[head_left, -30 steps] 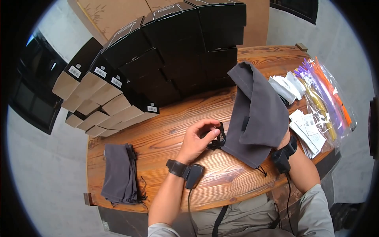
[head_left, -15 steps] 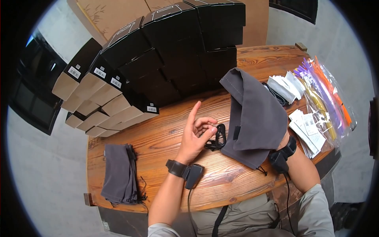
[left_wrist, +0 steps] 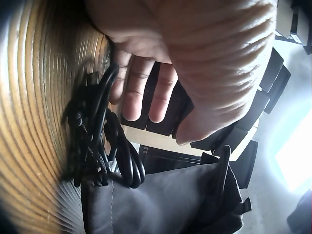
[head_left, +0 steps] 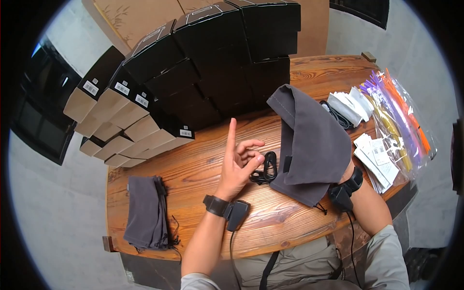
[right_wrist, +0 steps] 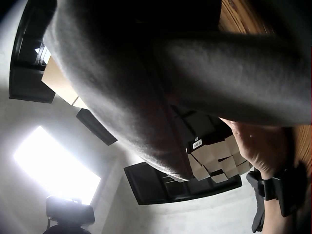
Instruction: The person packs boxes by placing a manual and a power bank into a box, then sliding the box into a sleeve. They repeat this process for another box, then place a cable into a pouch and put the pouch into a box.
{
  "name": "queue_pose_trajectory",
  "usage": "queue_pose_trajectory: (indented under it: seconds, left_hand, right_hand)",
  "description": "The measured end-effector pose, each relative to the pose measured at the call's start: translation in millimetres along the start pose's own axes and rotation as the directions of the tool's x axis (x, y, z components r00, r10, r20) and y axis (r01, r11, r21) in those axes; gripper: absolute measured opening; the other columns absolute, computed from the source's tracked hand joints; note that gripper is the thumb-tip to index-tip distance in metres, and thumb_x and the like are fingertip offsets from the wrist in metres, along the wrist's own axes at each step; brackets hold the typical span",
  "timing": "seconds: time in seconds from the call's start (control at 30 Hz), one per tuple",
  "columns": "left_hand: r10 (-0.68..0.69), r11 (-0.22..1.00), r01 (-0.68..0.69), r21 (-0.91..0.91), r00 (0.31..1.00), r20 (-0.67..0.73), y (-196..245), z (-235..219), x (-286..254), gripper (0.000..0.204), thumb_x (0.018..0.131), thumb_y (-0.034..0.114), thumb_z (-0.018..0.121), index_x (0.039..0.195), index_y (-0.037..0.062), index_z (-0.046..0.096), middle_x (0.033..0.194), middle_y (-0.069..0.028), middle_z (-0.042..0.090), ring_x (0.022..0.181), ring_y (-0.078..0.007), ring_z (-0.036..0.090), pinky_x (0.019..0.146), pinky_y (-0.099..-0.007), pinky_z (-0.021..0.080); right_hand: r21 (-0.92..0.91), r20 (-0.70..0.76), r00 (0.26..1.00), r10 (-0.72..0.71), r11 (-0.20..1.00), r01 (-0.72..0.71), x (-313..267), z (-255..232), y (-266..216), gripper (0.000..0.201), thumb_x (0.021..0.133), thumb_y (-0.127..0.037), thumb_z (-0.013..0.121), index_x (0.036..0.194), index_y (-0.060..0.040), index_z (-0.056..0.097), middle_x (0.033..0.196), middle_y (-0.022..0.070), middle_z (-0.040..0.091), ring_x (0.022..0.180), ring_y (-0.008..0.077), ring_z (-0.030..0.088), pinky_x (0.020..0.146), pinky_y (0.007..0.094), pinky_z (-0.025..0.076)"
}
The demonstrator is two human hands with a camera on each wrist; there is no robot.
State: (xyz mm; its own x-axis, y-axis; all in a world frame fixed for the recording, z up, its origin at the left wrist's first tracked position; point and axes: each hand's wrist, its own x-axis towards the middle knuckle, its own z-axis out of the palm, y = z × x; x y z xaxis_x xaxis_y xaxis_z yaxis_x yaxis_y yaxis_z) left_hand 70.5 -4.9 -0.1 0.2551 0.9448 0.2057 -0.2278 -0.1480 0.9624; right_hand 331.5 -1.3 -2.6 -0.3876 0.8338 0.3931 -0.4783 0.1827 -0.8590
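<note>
A dark grey drawstring pouch [head_left: 316, 140] stands raised and draped over my right hand [head_left: 348, 172]. Only the heel of that hand shows at the pouch's right side; its fingers are hidden by the cloth. Grey fabric [right_wrist: 131, 97] fills much of the right wrist view. To the left, my left hand [head_left: 240, 162] has its index finger pointing up and its other fingers loosely bent. Beside its thumb lies a coiled black cable [head_left: 269, 166], close to the pouch's lower left corner. In the left wrist view, the thumb and fingertips [left_wrist: 131, 111] stand apart with nothing between them.
Stacked black boxes [head_left: 217, 63] with tan sides line the back and left. A pile of grey pouches [head_left: 145, 210] lies at the left front. At right are white packets [head_left: 351, 107], another coiled black cable [head_left: 337, 116], printed papers [head_left: 377, 162] and bagged colourful strips [head_left: 398, 121].
My left hand has let go of the black cable, and its index finger has straightened upward. The pouch on my right hand has shifted slightly left.
</note>
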Motion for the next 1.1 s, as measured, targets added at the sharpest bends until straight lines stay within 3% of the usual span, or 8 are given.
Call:
queue_pose_trajectory:
  seconds: [0.07, 0.13, 0.23, 0.43, 0.7, 0.87, 1.0, 1.1]
  left_hand:
    - [-0.001, 1.0, 0.001, 0.007, 1.0, 0.002, 0, 0, 0, 0.101, 0.084, 0.003, 0.068, 0.156, 0.0194, -0.002, 0.116, -0.0166, 0.059, 0.09, -0.0167, 0.064, 0.085, -0.032, 0.055]
    - [0.0, 1.0, 0.0, 0.009, 1.0, 0.007, 1, 1, 0, 0.101, 0.085, 0.003, 0.067, 0.156, 0.0197, -0.002, 0.116, -0.016, 0.059, 0.09, -0.0153, 0.064, 0.084, -0.0301, 0.054]
    - [0.012, 1.0, -0.012, 0.008, 1.0, 0.015, 2, 1, 0, 0.1, 0.086, 0.002, 0.067, 0.156, 0.0202, -0.002, 0.116, -0.0149, 0.059, 0.088, -0.0124, 0.062, 0.082, -0.0261, 0.053]
    - [0.037, 0.999, -0.037, 0.005, 0.999, 0.016, 0, 0, -1, 0.101, 0.085, 0.001, 0.067, 0.156, 0.0215, -0.003, 0.117, -0.0152, 0.059, 0.087, -0.0127, 0.062, 0.081, -0.0261, 0.054]
    - [0.029, 1.0, -0.029, 0.004, 1.0, 0.01, 3, 2, -1, 0.099, 0.086, 0.002, 0.066, 0.156, 0.0196, -0.002, 0.116, -0.0152, 0.06, 0.087, -0.0124, 0.062, 0.081, -0.0255, 0.053]
    - [-0.066, 0.993, 0.045, 0.113, 0.979, 0.194, -1, -4, -3, 0.076, 0.082, 0.01, 0.074, 0.148, 0.0101, 0.035, 0.115, -0.0107, 0.062, 0.096, -0.0167, 0.061, 0.093, -0.0307, 0.047]
    - [0.004, 0.926, -0.112, 0.361, 0.957, 0.289, 7, -1, -3, 0.059, 0.075, 0.016, 0.08, 0.13, 0.0053, 0.06, 0.115, -0.0091, 0.063, 0.109, -0.0218, 0.056, 0.102, -0.0362, 0.04]
    - [0.031, 0.885, -0.162, 0.436, 0.956, 0.291, 5, 1, -4, 0.056, 0.071, 0.019, 0.083, 0.122, 0.0037, 0.065, 0.116, -0.012, 0.063, 0.116, -0.0251, 0.052, 0.103, -0.0376, 0.039]
  right_hand:
    - [-0.001, 0.007, 1.0, -0.003, 1.0, 0.003, 0, 1, -1, 0.052, 0.102, -0.022, 0.045, 0.147, -0.004, 0.028, 0.144, 0.0127, 0.042, 0.127, 0.0237, 0.049, 0.104, 0.0393, 0.046]
    - [-0.307, -0.052, 0.998, 0.019, 0.951, -0.034, -1, 2, -3, 0.057, 0.097, -0.021, 0.053, 0.146, -0.0037, 0.03, 0.143, 0.0119, 0.044, 0.125, 0.0218, 0.05, 0.103, 0.0366, 0.046]
    - [-0.79, -0.161, 0.987, -0.017, 0.602, -0.118, -4, 1, -5, 0.07, 0.087, -0.016, 0.071, 0.145, -0.0034, 0.034, 0.139, 0.0098, 0.048, 0.121, 0.0177, 0.053, 0.101, 0.0313, 0.046]
    - [-0.719, -0.142, 0.99, -0.023, 0.69, -0.087, -6, -8, 8, 0.071, 0.087, -0.018, 0.07, 0.146, -0.0043, 0.033, 0.141, 0.0097, 0.047, 0.123, 0.0178, 0.051, 0.102, 0.0315, 0.045]
    - [-0.958, -0.026, 0.994, -0.102, 0.287, 0.004, -2, 5, -4, 0.073, 0.085, -0.024, 0.073, 0.145, -0.0058, 0.035, 0.141, 0.0099, 0.047, 0.125, 0.0213, 0.05, 0.105, 0.0329, 0.042]
    - [-0.976, 0.026, 0.996, -0.085, 0.214, 0.043, 1, 14, -15, 0.071, 0.084, -0.024, 0.074, 0.143, -0.0053, 0.039, 0.138, 0.0102, 0.05, 0.123, 0.0217, 0.051, 0.105, 0.0332, 0.042]
    - [-0.573, 0.044, 0.999, -0.021, 0.818, 0.042, 2, 5, -5, 0.054, 0.099, -0.024, 0.049, 0.145, -0.0027, 0.031, 0.141, 0.013, 0.046, 0.126, 0.0221, 0.05, 0.102, 0.0355, 0.047]
    - [-0.521, 0.016, 1.0, -0.011, 0.853, 0.018, 1, 4, -3, 0.055, 0.098, -0.023, 0.051, 0.145, -0.0025, 0.032, 0.141, 0.0131, 0.046, 0.126, 0.0216, 0.05, 0.102, 0.035, 0.047]
